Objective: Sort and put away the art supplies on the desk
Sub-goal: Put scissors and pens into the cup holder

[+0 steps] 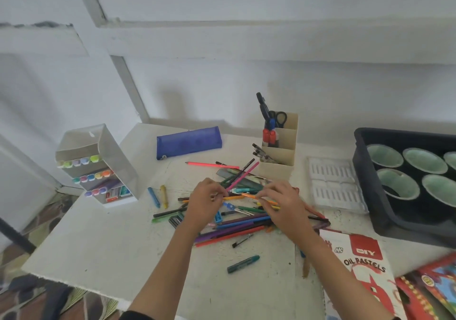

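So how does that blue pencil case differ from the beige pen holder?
The blue pencil case lies flat; the beige pen holder stands upright. The case looks closed; the holder is open-topped, holding scissors and markers. Both sit at the back of the desk.

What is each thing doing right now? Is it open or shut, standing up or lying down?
Blue pencil case: lying flat, looks shut.
Beige organizer: upright, holding scissors and pens.
Clear marker case: upright, markers in rows.
Coloured pencils: loose in a pile.
Pink pencil: pinched by left hand.
Orange pencil: pinched by right hand.
Oil pastels box: lying flat.
Teal crayon: lying loose.
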`<state>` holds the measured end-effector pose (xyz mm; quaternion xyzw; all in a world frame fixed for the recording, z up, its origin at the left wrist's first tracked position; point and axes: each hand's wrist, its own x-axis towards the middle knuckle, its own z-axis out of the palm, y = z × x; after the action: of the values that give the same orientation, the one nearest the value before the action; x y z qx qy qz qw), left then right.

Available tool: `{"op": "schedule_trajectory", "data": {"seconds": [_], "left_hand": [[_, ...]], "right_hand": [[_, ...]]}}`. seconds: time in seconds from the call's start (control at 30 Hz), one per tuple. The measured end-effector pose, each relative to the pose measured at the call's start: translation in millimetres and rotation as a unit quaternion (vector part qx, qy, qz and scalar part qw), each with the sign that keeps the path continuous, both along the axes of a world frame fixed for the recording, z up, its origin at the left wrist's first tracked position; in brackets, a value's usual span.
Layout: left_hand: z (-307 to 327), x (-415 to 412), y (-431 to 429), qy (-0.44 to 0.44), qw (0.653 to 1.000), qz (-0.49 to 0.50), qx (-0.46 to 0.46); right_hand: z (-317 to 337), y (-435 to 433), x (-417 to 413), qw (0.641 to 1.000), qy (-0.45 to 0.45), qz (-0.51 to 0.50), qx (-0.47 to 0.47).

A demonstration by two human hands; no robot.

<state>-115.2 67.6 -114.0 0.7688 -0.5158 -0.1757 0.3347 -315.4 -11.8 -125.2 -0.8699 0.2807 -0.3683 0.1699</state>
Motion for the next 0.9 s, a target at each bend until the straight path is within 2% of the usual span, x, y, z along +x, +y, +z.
{"op": "schedule_trajectory", "data": {"seconds": [0.13,0.2,0.43,0.57,0.67,0.9], "left_hand": [[-8.0,-6.9,14.1,-0.042,0.997,-0.017,0.055],[-11.6,-9.7,19.4,-0.078,0.994,-0.017,0.071],[-14.4,-15.0,24.7,-0.166,0.978,0.022,0.126],[-10.5,-18.3,21.9,-0.184,0.968,0.026,0.171],[-6.9,-20.8,19.9,-0.177,0.969,0.023,0.170],[5.7,-9.6,17.4,-0.056,0.991,0.101,0.073]], "right_hand": [[-21.6,19.7,-1.8,0.983,0.115,0.110,0.086],[-25.3,27.2,0.1,0.972,0.172,0.135,0.085],[-16.2,35.4,7.3,0.951,0.257,0.158,0.067],[-14.3,38.4,11.0,0.960,0.233,0.139,0.070],[-8.9,37.1,13.1,0.974,0.170,0.121,0.090],[9.8,26.1,10.0,0.987,0.015,0.069,0.146]]}}
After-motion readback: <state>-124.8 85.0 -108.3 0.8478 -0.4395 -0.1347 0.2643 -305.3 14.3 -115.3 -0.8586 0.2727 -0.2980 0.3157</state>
